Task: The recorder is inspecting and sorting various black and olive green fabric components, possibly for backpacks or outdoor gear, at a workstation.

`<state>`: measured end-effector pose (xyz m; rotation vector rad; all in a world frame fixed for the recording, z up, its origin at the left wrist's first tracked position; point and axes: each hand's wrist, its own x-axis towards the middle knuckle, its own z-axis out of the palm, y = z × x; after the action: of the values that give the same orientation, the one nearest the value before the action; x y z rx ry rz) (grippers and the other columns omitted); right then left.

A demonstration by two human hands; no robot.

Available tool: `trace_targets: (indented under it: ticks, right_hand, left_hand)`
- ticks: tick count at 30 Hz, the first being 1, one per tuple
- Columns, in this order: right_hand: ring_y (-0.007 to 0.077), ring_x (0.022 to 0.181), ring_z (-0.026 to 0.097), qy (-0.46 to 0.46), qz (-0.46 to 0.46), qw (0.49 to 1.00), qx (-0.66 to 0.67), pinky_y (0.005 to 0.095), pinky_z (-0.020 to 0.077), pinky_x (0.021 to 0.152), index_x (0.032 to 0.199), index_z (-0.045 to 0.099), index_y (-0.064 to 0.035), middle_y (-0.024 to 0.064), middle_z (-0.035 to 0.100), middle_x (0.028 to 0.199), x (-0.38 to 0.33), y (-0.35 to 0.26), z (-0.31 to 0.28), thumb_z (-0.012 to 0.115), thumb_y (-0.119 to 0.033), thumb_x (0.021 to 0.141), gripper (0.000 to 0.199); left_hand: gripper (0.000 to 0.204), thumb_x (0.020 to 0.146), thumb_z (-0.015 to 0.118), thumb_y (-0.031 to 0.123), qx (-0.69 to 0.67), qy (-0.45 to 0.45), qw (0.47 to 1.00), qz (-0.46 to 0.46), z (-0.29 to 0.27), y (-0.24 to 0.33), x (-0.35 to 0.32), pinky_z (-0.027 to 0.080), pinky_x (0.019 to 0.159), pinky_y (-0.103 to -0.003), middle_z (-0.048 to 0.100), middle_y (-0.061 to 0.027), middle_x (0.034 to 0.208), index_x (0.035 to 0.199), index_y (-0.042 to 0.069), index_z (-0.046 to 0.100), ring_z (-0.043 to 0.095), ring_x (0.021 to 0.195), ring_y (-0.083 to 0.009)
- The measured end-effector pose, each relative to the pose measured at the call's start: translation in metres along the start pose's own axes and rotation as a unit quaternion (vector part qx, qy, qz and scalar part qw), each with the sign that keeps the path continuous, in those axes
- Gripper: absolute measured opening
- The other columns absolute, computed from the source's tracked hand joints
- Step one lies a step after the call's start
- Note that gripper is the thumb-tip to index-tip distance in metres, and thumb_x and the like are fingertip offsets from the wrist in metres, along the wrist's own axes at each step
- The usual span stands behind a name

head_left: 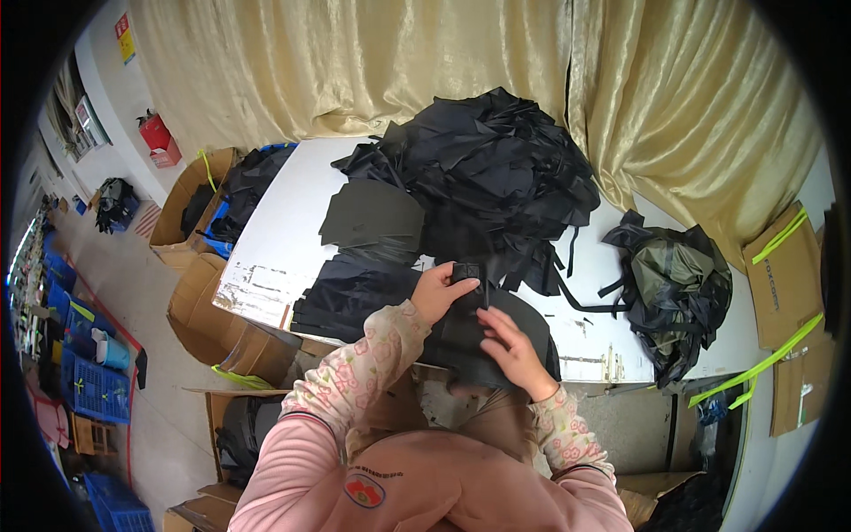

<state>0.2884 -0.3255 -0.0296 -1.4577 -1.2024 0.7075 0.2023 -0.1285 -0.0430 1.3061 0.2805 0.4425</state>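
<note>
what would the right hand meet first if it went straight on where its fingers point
The right hand points up and leftward, so likely the left hand first, where it pinches a black piece. Depth is unclear, so it might pass above or below.

Pink garment (443, 483); blue-rimmed red badge (364, 490); dark lettering (379, 472) above the badge; pink sleeves (288, 461) either side of it; pale floral oversleeves (355, 363) above it.

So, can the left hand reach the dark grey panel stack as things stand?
Probably yes: the left hand is close and the dark grey panel stack lies mostly uncovered, though that hand holds a black piece.
</note>
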Motion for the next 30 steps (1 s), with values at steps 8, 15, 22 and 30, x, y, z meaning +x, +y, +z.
trace_targets:
  ticks: [8, 15, 22, 30]
  right_hand:
    - [0.0154, 0.091, 0.064, 0.06, -0.048, 0.994, -0.079, 0.0261, 0.0489, 0.082, 0.107, 0.063, 0.0007, 0.0095, 0.067, 0.098, 0.002, -0.066, -0.053, 0.06, -0.004, 0.088, 0.02]
    - [0.0238, 0.113, 0.052, 0.011, -0.223, 0.951, -0.212, 0.0323, 0.0407, 0.095, 0.126, 0.051, -0.0025, 0.0126, 0.055, 0.122, 0.071, -0.111, -0.064, 0.065, -0.007, 0.081, 0.048]
    - [0.0215, 0.084, 0.064, -0.247, -0.116, 0.922, -0.275, 0.0328, 0.0488, 0.077, 0.11, 0.06, 0.0003, 0.0104, 0.067, 0.091, 0.114, -0.122, -0.058, 0.071, -0.015, 0.079, 0.036]
    - [0.006, 0.081, 0.053, -0.064, -0.182, 0.974, -0.116, 0.0231, 0.0444, 0.073, 0.092, 0.061, 0.0021, 0.0002, 0.061, 0.084, 0.107, -0.195, -0.063, 0.065, -0.005, 0.083, 0.012]
  left_hand:
    - [0.026, 0.071, 0.064, 0.0, 0.459, 0.033, 0.82, 0.339, 0.008, 0.051, -0.035, 0.044, 0.075, -0.037, 0.057, -0.0035, 0.088, 0.093, 0.013, 0.069, 0.056, 0.085, -0.0268]
    - [0.023, 0.068, 0.061, 0.01, 0.546, -0.103, 0.681, 0.476, 0.025, 0.076, -0.057, 0.042, 0.083, -0.035, 0.057, -0.0016, 0.098, 0.09, 0.016, 0.066, 0.054, 0.091, -0.0204]
    - [0.03, 0.063, 0.063, 0.008, 0.568, -0.164, 0.647, 0.481, 0.031, 0.079, -0.068, 0.042, 0.085, -0.037, 0.057, -0.0033, 0.103, 0.092, 0.015, 0.067, 0.053, 0.098, -0.0226]
    - [0.09, 0.07, 0.079, 0.006, 0.118, 0.026, 0.94, 0.318, 0.023, 0.054, -0.055, 0.031, 0.107, -0.04, 0.032, -0.016, 0.144, 0.141, 0.002, 0.023, 0.033, 0.133, -0.0264]
